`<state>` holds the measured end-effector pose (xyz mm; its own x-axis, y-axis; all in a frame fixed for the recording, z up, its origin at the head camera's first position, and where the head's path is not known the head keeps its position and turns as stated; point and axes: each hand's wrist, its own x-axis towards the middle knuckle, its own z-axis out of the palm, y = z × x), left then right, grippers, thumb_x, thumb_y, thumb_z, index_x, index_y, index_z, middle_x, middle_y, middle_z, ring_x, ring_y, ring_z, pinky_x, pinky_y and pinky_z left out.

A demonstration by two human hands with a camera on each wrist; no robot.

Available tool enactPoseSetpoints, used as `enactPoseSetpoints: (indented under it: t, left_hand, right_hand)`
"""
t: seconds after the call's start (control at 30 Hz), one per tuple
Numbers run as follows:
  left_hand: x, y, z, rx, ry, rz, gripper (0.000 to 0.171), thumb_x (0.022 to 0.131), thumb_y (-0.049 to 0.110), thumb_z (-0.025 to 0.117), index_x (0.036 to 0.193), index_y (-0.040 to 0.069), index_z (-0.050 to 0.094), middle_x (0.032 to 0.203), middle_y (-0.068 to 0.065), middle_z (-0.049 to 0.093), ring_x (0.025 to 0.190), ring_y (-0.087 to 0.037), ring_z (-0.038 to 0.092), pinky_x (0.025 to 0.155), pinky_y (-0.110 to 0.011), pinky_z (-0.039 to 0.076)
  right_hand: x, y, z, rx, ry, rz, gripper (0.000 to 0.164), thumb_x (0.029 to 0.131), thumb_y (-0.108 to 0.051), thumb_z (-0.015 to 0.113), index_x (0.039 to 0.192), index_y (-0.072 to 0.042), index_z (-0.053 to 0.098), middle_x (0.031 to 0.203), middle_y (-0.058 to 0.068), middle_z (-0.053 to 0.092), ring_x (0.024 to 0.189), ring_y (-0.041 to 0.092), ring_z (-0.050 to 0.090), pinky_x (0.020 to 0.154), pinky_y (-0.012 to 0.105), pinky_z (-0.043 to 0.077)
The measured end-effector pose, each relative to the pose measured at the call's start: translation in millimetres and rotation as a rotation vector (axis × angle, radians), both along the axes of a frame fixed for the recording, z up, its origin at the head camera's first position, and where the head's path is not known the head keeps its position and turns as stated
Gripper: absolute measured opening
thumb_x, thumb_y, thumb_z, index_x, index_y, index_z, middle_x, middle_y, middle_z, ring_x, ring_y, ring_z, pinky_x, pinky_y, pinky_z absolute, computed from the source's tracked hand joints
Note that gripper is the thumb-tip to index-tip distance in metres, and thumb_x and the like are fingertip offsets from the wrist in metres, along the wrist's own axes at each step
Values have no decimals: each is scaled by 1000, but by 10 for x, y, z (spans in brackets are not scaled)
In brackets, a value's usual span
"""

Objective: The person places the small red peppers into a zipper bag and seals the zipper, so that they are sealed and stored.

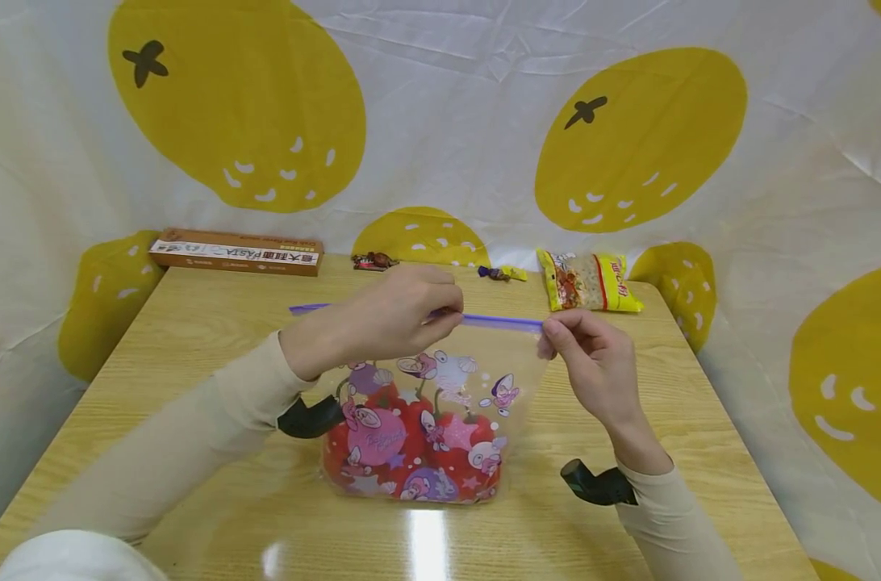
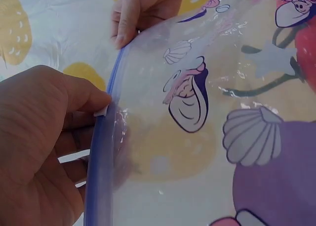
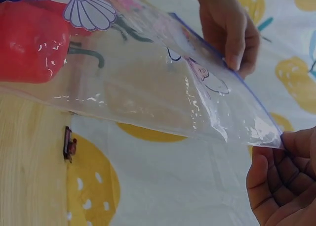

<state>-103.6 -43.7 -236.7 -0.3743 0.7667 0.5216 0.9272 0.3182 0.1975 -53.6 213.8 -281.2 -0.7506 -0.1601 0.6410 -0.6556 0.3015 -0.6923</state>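
Observation:
A clear zip bag [image 1: 477, 347] with a purple zip strip and printed shells and stars stands on the table. Inside it are several red bell peppers [image 3: 34, 43] with green stems, partly hidden by the print. My left hand [image 1: 390, 311] pinches the small white slider [image 2: 101, 111] partway along the strip, thumb and index finger on it. At the strip's right end my right hand [image 1: 596, 359] pinches the bag's upper corner. The right wrist view also shows the left hand [image 3: 232, 35] farther along the strip.
Along the back of the wooden table [image 1: 208, 339] lie a brown pasta box [image 1: 237, 252], dark-wrapped candy [image 1: 373, 261], purple and yellow wrapped candy [image 1: 502, 273] and a yellow food packet [image 1: 589, 281]. A white cloth [image 1: 448, 105] with yellow fruit prints hangs behind.

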Motion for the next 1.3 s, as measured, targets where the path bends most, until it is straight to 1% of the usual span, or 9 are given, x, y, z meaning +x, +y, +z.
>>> enactPoseSetpoints:
  t: [0.17, 0.37, 0.43, 0.63, 0.73, 0.9, 1.0, 1.13, 1.3]
  left_hand:
    - [-18, -141, -16, 1, -6, 17, 9, 85, 11, 60, 76, 10, 63, 70, 4, 53, 63, -8, 45, 60, -24, 39]
    - [-31, -360, -44, -4, -25, 38, 7, 84, 12, 62, 77, 10, 64, 71, 3, 55, 64, -10, 47, 61, -26, 40]
    - [-30, -427, -55, -7, -34, 43, 7, 84, 12, 62, 78, 11, 64, 72, 4, 55, 65, -9, 48, 61, -26, 40]
    - [-45, -635, -110, 5, 6, 63, 6, 82, 13, 64, 77, 12, 64, 71, 6, 55, 63, -8, 46, 60, -27, 39]
    - [-48, -756, -135, 11, 8, 80, 5, 82, 13, 64, 78, 14, 64, 72, 7, 55, 63, -8, 46, 59, -26, 38]
    - [-44, -979, -145, -8, -4, 134, 5, 82, 9, 65, 80, 14, 65, 74, 9, 56, 64, -5, 46, 58, -26, 40]
    - [-28, -1088, -137, -53, -18, 167, 6, 81, 8, 65, 82, 14, 65, 75, 8, 57, 65, -6, 48, 60, -27, 42]
    - [-14, -1144, -128, -96, -52, 182, 4, 83, 9, 64, 85, 13, 66, 77, 7, 58, 68, -7, 49, 62, -28, 44]
    - [-4, -1147, -135, -86, -78, 203, 5, 84, 9, 64, 86, 13, 66, 76, 7, 57, 67, -6, 48, 61, -28, 42]
  right_hand:
    - [36, -23, 66, -10, 30, 3, 14, 81, 20, 50, 83, 10, 60, 66, 15, 57, 58, 14, 56, 56, 20, 49]
    - [89, -64, 154, -10, 20, -23, 11, 82, 19, 49, 82, 13, 58, 64, 17, 56, 57, 14, 56, 56, 20, 49]
    - [92, -63, 156, -18, 14, -23, 11, 83, 19, 49, 82, 13, 58, 64, 17, 56, 57, 14, 56, 56, 20, 48]
    - [80, -28, 128, -49, 7, -9, 10, 83, 19, 49, 82, 15, 58, 64, 17, 55, 57, 14, 56, 57, 20, 48]
    - [69, -1, 113, -42, 6, -18, 10, 83, 19, 49, 82, 15, 58, 64, 17, 55, 57, 14, 55, 57, 20, 48]
    - [67, 49, 98, -45, -10, -34, 9, 83, 18, 49, 82, 15, 57, 65, 15, 55, 58, 14, 55, 57, 19, 48]
    - [69, 67, 90, -38, -13, -37, 10, 83, 19, 49, 81, 14, 58, 65, 13, 56, 57, 13, 54, 57, 19, 48]
    - [71, 66, 83, -13, -12, -49, 10, 82, 19, 50, 82, 13, 59, 65, 12, 56, 57, 13, 54, 57, 18, 48]
    - [71, 49, 99, 19, -7, -91, 8, 83, 16, 51, 82, 13, 58, 64, 14, 55, 57, 14, 53, 57, 19, 47]
